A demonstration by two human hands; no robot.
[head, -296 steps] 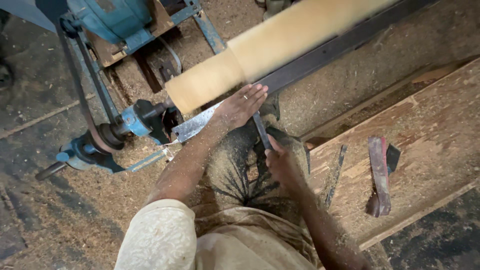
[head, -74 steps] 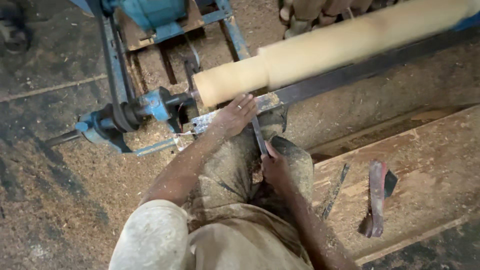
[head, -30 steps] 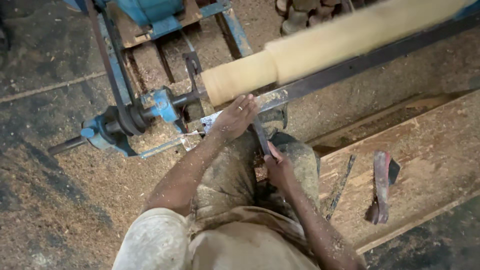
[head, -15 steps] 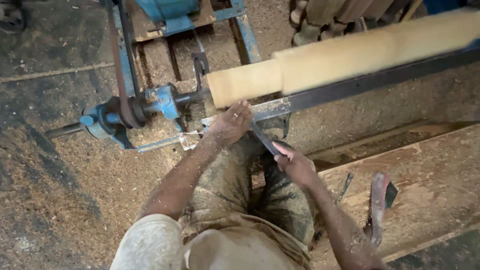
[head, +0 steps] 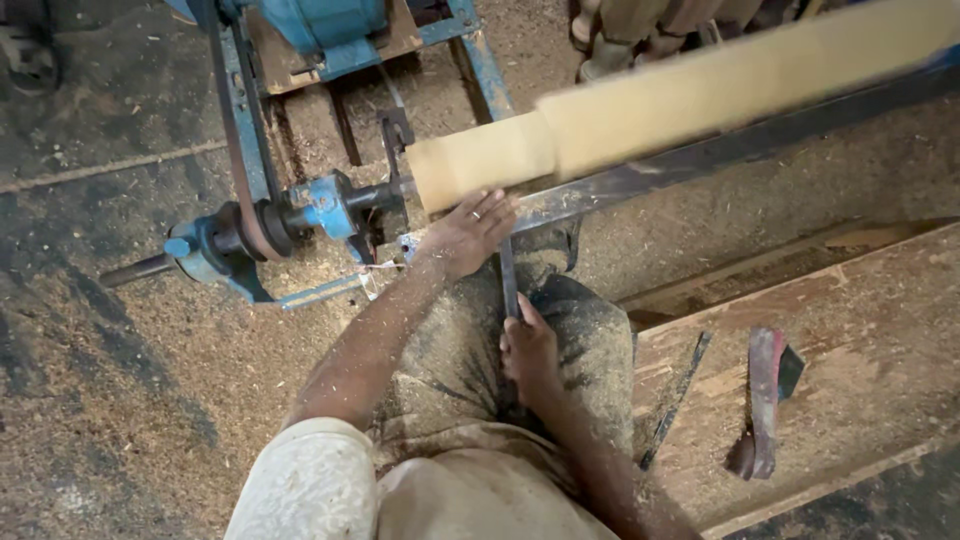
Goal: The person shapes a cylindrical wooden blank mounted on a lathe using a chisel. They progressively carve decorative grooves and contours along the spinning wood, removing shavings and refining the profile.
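Presently we list: left hand (head: pixel 468 232) lying flat where the chisel (head: pixel 508 282) meets the steel rail (head: pixel 640 180), just under the pale wooden cylinder (head: pixel 600 130); right hand (head: pixel 528 345) clamped on the chisel's handle above our knee; blue lathe (head: pixel 300 205) beside it.

Above my left hand (head: pixel 468 232) the turned wood cylinder (head: pixel 690 105) is pale tan. The lathe frame (head: pixel 310 205) left of it is blue. My right hand (head: pixel 530 350) grips a dark grey chisel (head: pixel 508 280); my trousers (head: pixel 460 350) are dusty brown-grey.
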